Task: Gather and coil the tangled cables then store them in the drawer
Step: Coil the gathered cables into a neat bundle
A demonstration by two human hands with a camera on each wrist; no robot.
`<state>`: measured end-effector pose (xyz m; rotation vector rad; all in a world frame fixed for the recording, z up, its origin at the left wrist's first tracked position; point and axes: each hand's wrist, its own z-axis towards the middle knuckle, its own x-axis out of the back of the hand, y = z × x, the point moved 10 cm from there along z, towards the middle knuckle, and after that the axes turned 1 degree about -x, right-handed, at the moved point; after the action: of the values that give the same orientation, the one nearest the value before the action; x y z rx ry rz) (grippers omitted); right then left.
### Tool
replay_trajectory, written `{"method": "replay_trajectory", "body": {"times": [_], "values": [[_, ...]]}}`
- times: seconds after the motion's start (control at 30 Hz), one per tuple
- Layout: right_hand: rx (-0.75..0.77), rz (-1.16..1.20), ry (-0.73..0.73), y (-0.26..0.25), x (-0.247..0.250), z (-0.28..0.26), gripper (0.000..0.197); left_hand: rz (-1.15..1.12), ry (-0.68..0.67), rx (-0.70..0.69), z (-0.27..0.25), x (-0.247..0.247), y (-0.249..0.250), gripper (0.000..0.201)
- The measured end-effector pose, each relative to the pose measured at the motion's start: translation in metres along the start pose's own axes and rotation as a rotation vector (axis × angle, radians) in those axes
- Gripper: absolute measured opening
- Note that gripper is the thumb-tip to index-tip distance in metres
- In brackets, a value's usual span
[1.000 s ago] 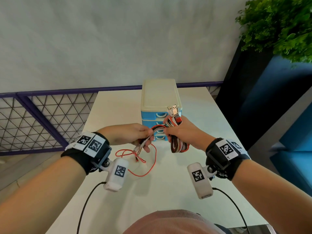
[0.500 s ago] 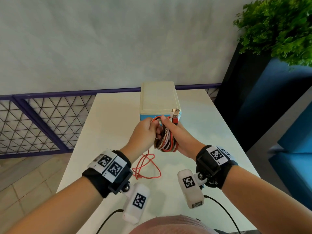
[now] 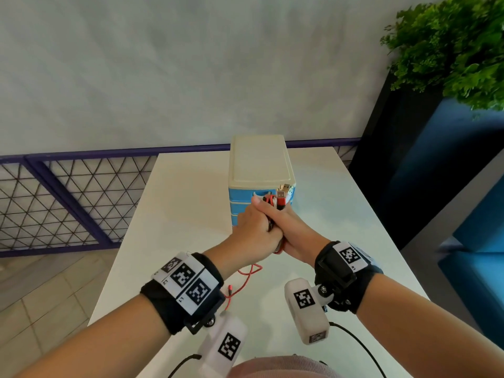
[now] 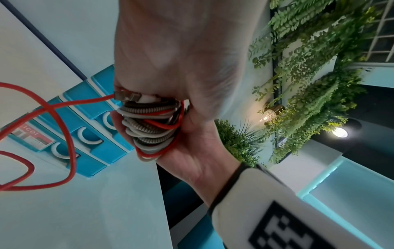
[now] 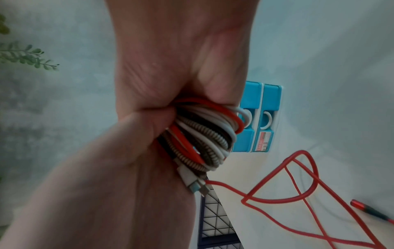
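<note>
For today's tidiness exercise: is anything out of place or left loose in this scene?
Yes. A thin red cable trails loose and crossed over itself on the white table, uncoiled, while both hands clasp the coiled bundle of red, white and grey cables. The blue plastic drawer unit shows only shut drawers.

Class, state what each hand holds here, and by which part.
Both the left hand and right hand grip the coiled cable bundle around its loops; its loose red tail trails onto the table.
</note>
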<state>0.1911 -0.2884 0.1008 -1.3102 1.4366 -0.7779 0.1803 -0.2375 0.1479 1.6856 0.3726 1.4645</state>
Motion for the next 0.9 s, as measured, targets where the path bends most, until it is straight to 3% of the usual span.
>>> {"method": "replay_trajectory", "body": {"times": [0.07, 0.13, 0.2, 0.37, 0.47, 0.53, 0.63, 0.8, 0.9], "values": [[-0.025, 0.006, 0.015, 0.002, 0.003, 0.000, 0.048, -0.043, -0.086, -0.005, -0.001, -0.006, -0.001, 0.055], [-0.032, 0.012, 0.017, 0.003, 0.004, 0.002, 0.056, -0.079, -0.127, -0.004, -0.002, -0.007, -0.002, 0.063], [-0.031, 0.031, 0.020, 0.004, 0.006, 0.005, 0.055, -0.118, -0.155, 0.004, -0.002, -0.008, -0.001, 0.062], [0.042, 0.106, 0.069, -0.003, 0.016, 0.006, 0.023, -0.169, -0.285, 0.077, -0.004, -0.012, -0.006, 0.059], [0.087, 0.035, 0.078, -0.012, 0.019, 0.003, 0.021, -0.302, -0.325, 0.102, -0.007, -0.009, -0.002, 0.033], [0.129, -0.035, 0.066, -0.020, 0.020, 0.001, 0.020, -0.398, -0.355, 0.100, -0.011, -0.004, -0.002, 0.028], [0.152, -0.094, 0.100, -0.026, 0.026, -0.001, 0.022, -0.381, -0.302, 0.089, -0.008, 0.010, -0.010, 0.028], [0.176, 0.012, 0.177, -0.039, 0.042, -0.007, 0.007, -0.329, -0.023, 0.056, 0.000, 0.044, -0.020, 0.013], [0.202, 0.083, 0.184, -0.047, 0.048, -0.008, 0.014, -0.196, -0.155, 0.013, -0.006, 0.024, -0.022, 0.020]]}}
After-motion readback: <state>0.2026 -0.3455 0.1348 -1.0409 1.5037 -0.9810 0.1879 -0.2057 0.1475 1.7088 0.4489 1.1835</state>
